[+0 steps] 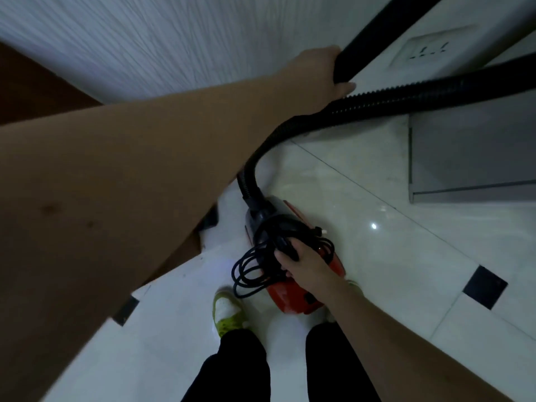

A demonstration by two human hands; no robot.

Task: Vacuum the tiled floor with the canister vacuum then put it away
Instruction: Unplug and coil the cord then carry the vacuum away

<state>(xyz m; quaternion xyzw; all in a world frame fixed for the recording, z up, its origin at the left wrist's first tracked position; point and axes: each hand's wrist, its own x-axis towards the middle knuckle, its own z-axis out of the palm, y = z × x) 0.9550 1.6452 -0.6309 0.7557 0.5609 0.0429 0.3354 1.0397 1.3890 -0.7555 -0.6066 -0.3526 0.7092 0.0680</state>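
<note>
Home interior, likely a hallway: glossy pale floor tiles [362,198] with small dark inset squares [485,287], textured wallpaper [145,33], wall socket [429,50].

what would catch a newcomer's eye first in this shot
Probably the red vacuum low at centre, just ahead of the person's feet, with a coiled black cord bunched on top under the right hand. Next the black hose arcing up from it to the upper right, where the left hand grips the black wand against the pale wall.

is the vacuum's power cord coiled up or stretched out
Coiled up: the black power cord lies in bunched loops on the red canister vacuum, gripped there by the right hand.
</note>
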